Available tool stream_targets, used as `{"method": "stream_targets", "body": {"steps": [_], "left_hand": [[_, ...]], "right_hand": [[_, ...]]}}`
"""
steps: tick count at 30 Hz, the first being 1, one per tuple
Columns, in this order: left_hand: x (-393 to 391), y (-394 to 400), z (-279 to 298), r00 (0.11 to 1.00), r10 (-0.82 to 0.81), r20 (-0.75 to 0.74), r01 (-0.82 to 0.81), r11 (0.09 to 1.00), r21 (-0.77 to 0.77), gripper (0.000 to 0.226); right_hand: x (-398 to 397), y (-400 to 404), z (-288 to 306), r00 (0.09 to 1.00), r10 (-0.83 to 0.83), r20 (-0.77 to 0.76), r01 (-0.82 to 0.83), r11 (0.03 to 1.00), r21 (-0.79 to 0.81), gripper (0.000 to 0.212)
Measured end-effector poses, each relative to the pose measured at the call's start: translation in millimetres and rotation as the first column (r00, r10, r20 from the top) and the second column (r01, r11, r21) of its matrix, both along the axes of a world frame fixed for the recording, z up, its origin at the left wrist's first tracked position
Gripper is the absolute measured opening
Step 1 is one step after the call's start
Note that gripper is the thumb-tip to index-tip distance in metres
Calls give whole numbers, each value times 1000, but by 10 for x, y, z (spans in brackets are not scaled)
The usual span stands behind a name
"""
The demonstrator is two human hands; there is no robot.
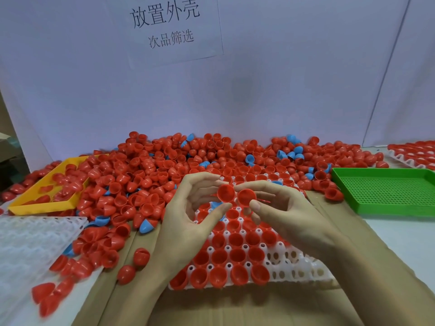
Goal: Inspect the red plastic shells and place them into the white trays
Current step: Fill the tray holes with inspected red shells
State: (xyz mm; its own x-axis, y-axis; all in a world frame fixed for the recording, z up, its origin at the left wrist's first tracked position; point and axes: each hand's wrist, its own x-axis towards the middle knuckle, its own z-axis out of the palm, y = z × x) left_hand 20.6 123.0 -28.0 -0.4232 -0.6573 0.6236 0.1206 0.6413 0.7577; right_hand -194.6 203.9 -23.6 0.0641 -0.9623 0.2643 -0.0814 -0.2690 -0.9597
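Note:
My left hand point(188, 215) pinches a red shell point(226, 193) between thumb and fingers, open side toward me. Beside it my right hand point(289, 215) pinches a second red shell point(246, 198), the two shells touching. Both are held above a white tray point(303, 262) whose cups hold several red shells; its right columns are bare. A big heap of red shells point(164, 165), with a few blue ones mixed in, spreads behind and to the left.
A yellow tray point(35, 203) with red shells sits at the left, a stack of bare white trays point(28, 238) at the near left. A green perforated tray point(386, 191) lies at the right, a filled white tray point(414, 154) behind it. Cardboard point(235, 307) covers the table.

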Motion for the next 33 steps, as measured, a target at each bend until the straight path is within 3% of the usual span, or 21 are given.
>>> {"method": "stream_targets", "body": {"steps": [7, 18, 20, 22, 24, 29, 33], "left_hand": [[3, 19, -10, 996, 81, 25, -77, 989, -128, 12], [-27, 25, -58, 983, 157, 93, -142, 979, -149, 20], [-35, 29, -55, 983, 131, 125, -117, 986, -115, 33], [-40, 30, -61, 982, 117, 148, -106, 991, -79, 45], [-42, 35, -69, 981, 110, 160, -106, 994, -34, 46], [-40, 33, -79, 981, 101, 165, -114, 991, 71, 47], [-47, 40, -90, 988, 36, 149, -57, 988, 146, 43]], "right_hand": [[-4, -20, -37, 995, 15, 94, -18, 999, 27, 37], [35, -49, -73, 993, 25, 111, -31, 998, 53, 27], [69, -50, -91, 997, -78, 24, 79, 996, -36, 31], [117, -54, -132, 956, -246, -160, 206, 952, -228, 45], [163, -63, -147, 912, -310, -269, 210, 916, -342, 49], [149, -79, -186, 817, -382, -432, 213, 896, -391, 32], [140, -79, -216, 797, -415, -438, 254, 889, -381, 28]]}}
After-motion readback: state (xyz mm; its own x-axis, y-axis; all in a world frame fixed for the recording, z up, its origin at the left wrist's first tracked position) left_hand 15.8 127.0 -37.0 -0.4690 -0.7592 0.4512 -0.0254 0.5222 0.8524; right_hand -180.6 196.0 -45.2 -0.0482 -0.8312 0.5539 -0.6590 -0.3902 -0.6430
